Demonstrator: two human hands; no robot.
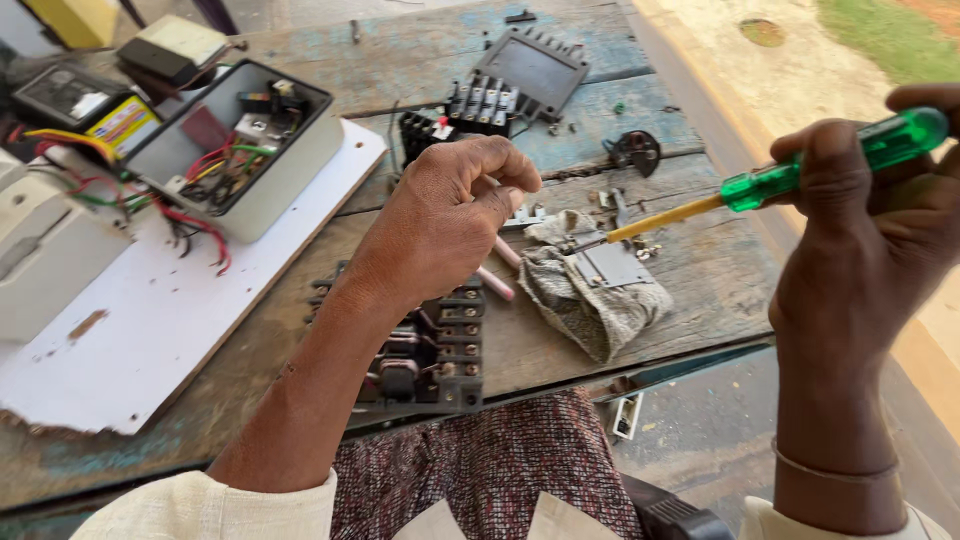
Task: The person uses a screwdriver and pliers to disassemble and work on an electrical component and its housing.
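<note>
My right hand grips a screwdriver with a clear green handle and a yellow shaft, its tip pointing left toward a small grey metal plate lying on a crumpled rag. My left hand hovers over the bench with fingers curled, pinching something small that I cannot make out. Below the left wrist sits a black terminal block assembly with several screw terminals. A pink rod pokes out beneath the left hand.
An open grey electrical box with red, green and yellow wires rests on a white board. Black plastic housings, a round black part and loose screws lie on the worn wooden bench. The bench edge runs near my lap.
</note>
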